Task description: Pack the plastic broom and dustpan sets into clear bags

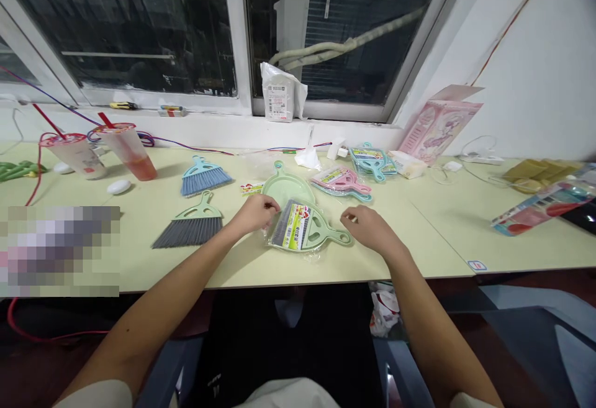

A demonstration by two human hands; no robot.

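A wrapped dustpan and brush set [305,228], pale green with grey bristles and a colourful label, lies in a clear plastic bag before me. My left hand [258,212] is at the bag's left end, fingers curled together; whether they pinch the film is hard to see. By the handle's tip, my right hand [365,225] has its fingers curled in, and what they hold, if anything, is hidden. Behind the set lies a bare green dustpan [288,187]. Left of my left hand are a green brush with grey bristles [190,225] and a blue brush [203,178].
A pink set [342,179] and a blue set [372,161] lie packed at the back right. Two drink cups [128,150] with red straws stand at the left. A pink box [440,125] leans by the wall. The table's front edge [335,282] is close to me.
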